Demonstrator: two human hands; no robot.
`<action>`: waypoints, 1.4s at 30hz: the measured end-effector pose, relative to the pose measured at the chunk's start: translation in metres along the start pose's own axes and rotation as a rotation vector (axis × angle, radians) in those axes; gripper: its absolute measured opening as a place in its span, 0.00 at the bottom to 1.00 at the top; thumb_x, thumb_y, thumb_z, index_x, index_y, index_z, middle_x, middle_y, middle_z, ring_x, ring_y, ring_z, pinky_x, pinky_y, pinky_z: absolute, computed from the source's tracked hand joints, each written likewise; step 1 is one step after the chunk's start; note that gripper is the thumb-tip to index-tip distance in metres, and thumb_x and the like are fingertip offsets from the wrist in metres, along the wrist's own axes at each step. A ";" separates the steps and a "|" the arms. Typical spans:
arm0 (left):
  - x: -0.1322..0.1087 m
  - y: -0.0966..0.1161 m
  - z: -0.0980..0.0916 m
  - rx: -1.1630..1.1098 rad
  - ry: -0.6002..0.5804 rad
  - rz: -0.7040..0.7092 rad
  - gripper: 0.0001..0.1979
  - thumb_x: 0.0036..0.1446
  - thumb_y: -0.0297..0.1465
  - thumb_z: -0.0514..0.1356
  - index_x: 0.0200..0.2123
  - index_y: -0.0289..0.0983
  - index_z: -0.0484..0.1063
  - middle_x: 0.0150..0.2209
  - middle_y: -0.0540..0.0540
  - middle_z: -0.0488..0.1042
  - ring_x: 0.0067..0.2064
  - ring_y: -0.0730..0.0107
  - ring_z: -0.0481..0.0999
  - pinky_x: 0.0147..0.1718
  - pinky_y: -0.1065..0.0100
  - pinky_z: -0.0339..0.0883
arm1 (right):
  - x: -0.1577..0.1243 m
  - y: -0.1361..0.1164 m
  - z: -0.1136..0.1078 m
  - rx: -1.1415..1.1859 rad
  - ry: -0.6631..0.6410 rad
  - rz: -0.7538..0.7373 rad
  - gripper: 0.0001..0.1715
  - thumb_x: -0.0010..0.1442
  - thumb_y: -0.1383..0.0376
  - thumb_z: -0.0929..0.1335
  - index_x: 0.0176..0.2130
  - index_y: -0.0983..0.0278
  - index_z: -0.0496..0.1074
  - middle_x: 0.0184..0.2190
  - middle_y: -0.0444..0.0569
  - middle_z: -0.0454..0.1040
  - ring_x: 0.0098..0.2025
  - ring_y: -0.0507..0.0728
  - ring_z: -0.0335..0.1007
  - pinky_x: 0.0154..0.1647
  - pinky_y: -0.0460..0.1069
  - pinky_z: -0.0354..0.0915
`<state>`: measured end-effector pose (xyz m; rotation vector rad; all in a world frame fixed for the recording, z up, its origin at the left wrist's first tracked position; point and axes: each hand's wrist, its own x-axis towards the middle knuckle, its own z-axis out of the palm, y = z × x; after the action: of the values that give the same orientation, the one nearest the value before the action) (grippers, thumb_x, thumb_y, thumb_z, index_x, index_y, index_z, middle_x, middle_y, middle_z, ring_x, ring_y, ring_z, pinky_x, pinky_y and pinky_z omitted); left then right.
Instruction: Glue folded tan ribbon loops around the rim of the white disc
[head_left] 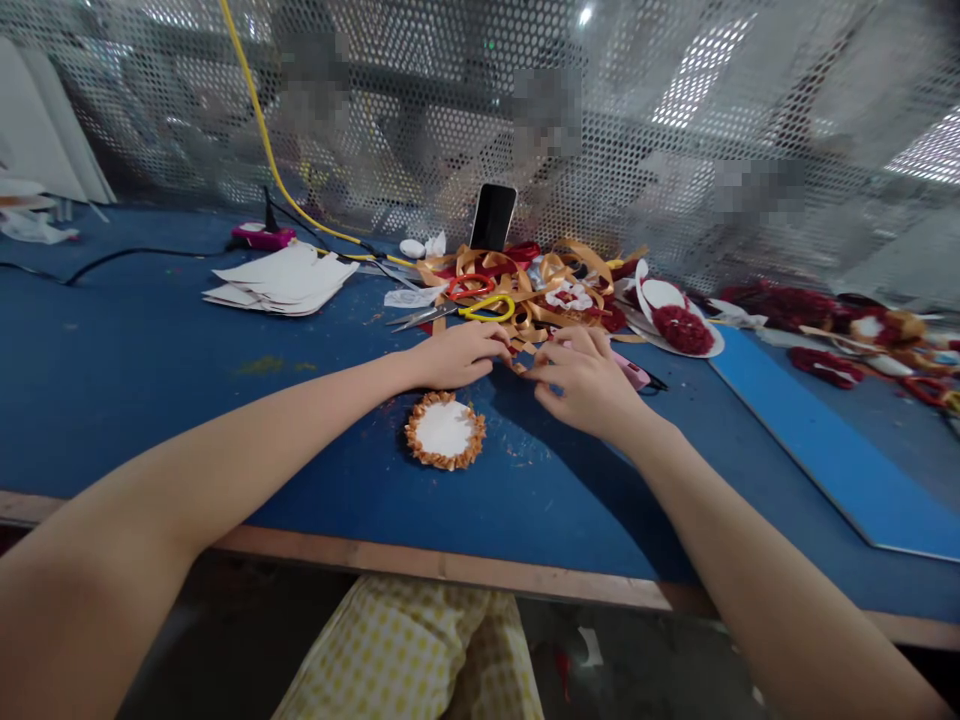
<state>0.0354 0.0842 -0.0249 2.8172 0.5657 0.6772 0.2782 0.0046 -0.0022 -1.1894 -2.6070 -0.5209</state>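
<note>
My left hand (469, 353) reaches to the near edge of a heap of gold and red ribbons (570, 268), its fingers curled and pinched together. Facing it, my right hand (581, 378) has bent fingers, with the index fingertip at a small gold ribbon piece (518, 367) between the hands. What the left fingertips hold is too small to make out. Below my left hand lies a round white disc (444, 428) edged with ruffled gold ribbon. A pink tool (631, 371), partly hidden, rests behind my right hand. Yellow-handled scissors (487, 308) and red-handled scissors (471, 286) lie beyond.
A phone (493, 217) leans upright behind the heap. White card pieces (281, 280) are stacked at left, near a magenta device (262, 237) with cables. Dark red rosettes (681, 330) and a blue board (832, 440) lie right. A perforated metal screen (420, 110) stands behind.
</note>
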 end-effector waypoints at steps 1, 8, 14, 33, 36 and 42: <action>0.000 0.000 0.000 -0.009 0.002 -0.002 0.18 0.63 0.22 0.53 0.49 0.38 0.80 0.58 0.39 0.76 0.61 0.55 0.74 0.65 0.52 0.66 | 0.000 0.000 0.000 -0.003 0.004 -0.001 0.18 0.64 0.70 0.66 0.42 0.57 0.86 0.44 0.51 0.82 0.55 0.67 0.66 0.57 0.63 0.63; 0.000 -0.002 0.000 -0.113 0.044 -0.022 0.17 0.64 0.21 0.53 0.47 0.36 0.80 0.55 0.39 0.76 0.59 0.59 0.75 0.64 0.55 0.67 | 0.000 0.000 -0.004 -0.006 0.060 0.018 0.16 0.64 0.69 0.67 0.41 0.58 0.86 0.41 0.52 0.82 0.55 0.68 0.66 0.59 0.64 0.62; -0.001 -0.003 0.002 -0.136 0.143 -0.030 0.08 0.64 0.28 0.62 0.42 0.36 0.81 0.49 0.40 0.77 0.53 0.59 0.78 0.58 0.56 0.70 | -0.001 0.003 -0.003 0.026 0.131 0.008 0.15 0.62 0.70 0.69 0.41 0.57 0.85 0.39 0.51 0.81 0.53 0.67 0.67 0.55 0.62 0.63; 0.004 0.005 0.011 0.159 0.316 0.111 0.03 0.63 0.30 0.68 0.41 0.39 0.82 0.50 0.42 0.78 0.51 0.58 0.76 0.52 0.56 0.70 | 0.000 -0.001 -0.002 0.026 0.166 -0.031 0.11 0.63 0.71 0.69 0.37 0.60 0.83 0.39 0.51 0.80 0.52 0.66 0.68 0.58 0.64 0.65; 0.004 0.006 0.012 0.196 0.307 0.141 0.02 0.63 0.29 0.68 0.38 0.38 0.82 0.50 0.41 0.78 0.51 0.58 0.76 0.51 0.57 0.70 | 0.000 -0.002 -0.001 0.040 0.151 -0.028 0.11 0.64 0.71 0.68 0.37 0.60 0.82 0.40 0.51 0.80 0.51 0.66 0.68 0.58 0.64 0.66; 0.001 0.005 0.013 0.169 0.345 0.105 0.02 0.63 0.28 0.68 0.36 0.38 0.82 0.46 0.42 0.77 0.48 0.61 0.76 0.47 0.60 0.70 | 0.001 -0.003 -0.003 0.060 0.260 -0.016 0.12 0.63 0.72 0.69 0.40 0.60 0.83 0.38 0.50 0.81 0.50 0.65 0.68 0.55 0.62 0.65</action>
<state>0.0438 0.0788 -0.0342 2.9183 0.5541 1.2048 0.2760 0.0023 0.0002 -1.0089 -2.3960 -0.5555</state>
